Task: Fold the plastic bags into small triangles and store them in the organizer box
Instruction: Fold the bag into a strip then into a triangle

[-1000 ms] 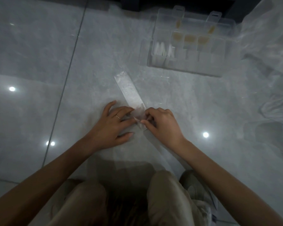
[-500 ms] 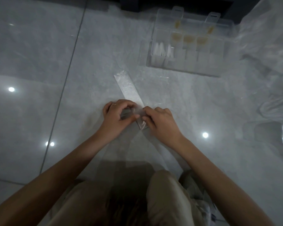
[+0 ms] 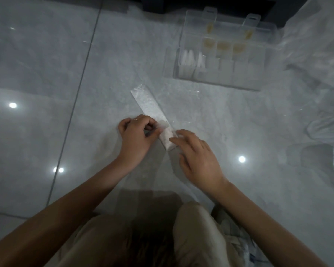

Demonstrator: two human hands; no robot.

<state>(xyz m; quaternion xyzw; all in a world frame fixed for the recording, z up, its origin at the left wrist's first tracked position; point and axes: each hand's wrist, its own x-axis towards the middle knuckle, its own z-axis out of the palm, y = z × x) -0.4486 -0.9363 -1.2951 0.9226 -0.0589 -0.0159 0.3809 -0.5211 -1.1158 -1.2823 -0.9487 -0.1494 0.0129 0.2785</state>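
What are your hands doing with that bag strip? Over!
Left hand pinches folded corner of strip. Right hand open, fingertips on its near end. Box beyond, triangles inside.

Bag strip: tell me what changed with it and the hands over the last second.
The left hand curled from lying flat and now pinches a folded corner of the bag strip, lifting it. The right hand released its pinch and opened, fingertips resting on the strip's near end. The strip's far end and the organizer box stayed put.
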